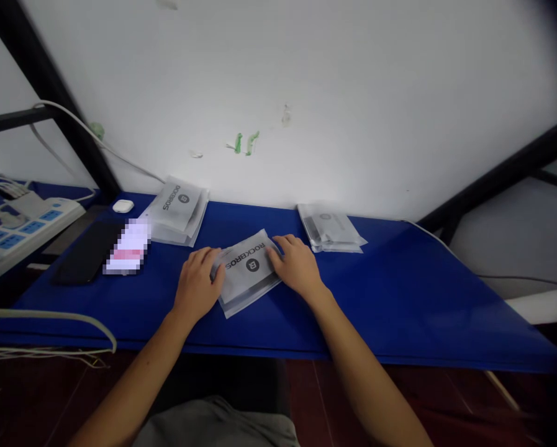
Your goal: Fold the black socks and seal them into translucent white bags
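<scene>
A frosted white ROCKBROS packet lies slightly askew on the blue table in front of me. My left hand holds its left end, thumb over the top face and fingers at the edge. At the opposite end, my right hand grips the upper right corner, its thumb also on the face. Dark contents show faintly through the plastic. Behind to the left is a stack of similar packets, and another stack sits to the back right; neither is touched.
On the left of the blue table are a dark phone-like slab, a lit, pixelated screen, a small white case and a power strip with plugs. A white cable runs down the wall; black frame bars flank the table.
</scene>
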Motion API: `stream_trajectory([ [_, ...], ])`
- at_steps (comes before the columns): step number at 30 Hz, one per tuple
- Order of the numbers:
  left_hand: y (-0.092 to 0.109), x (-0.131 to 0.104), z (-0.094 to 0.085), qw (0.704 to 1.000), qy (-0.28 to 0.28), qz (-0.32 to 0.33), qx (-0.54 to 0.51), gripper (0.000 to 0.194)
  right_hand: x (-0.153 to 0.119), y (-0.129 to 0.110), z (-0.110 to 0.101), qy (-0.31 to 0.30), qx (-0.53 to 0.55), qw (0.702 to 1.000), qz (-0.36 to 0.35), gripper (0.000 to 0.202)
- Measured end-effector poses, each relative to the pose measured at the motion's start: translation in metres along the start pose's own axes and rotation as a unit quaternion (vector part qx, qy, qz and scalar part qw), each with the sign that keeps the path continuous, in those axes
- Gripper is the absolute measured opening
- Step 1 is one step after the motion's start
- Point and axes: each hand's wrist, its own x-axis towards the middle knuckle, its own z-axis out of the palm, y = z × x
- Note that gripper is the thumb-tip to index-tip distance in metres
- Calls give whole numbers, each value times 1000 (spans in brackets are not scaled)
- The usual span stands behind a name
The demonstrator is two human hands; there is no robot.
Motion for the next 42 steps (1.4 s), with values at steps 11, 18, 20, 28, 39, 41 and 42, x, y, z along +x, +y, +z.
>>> stream_trajectory([
  [11,-4,-3,2,995,-45,-41,74,36,-28,19,-15,-75,33,994,68,27],
  [18,-1,-5,-9,986,-81,-93,112,41,-26,24,-16,-102,31,986,131,20],
  [20,-1,-5,-13,982,-94,-112,118,40,-25,22,-16,-108,31,984,138,19],
  [28,-5,-10,-24,977,-87,-154,119,26,-16,16,-14,-143,63,973,170,23],
  [39,-15,-20,-28,982,-41,-161,85,15,-9,21,-1,-131,68,977,155,11],
  [41,-17,-21,-28,983,-35,-161,81,15,-8,19,2,-123,71,978,150,10],
  [42,-17,-21,-28,983,-33,-162,81,15,-8,18,3,-120,73,979,146,10],
])
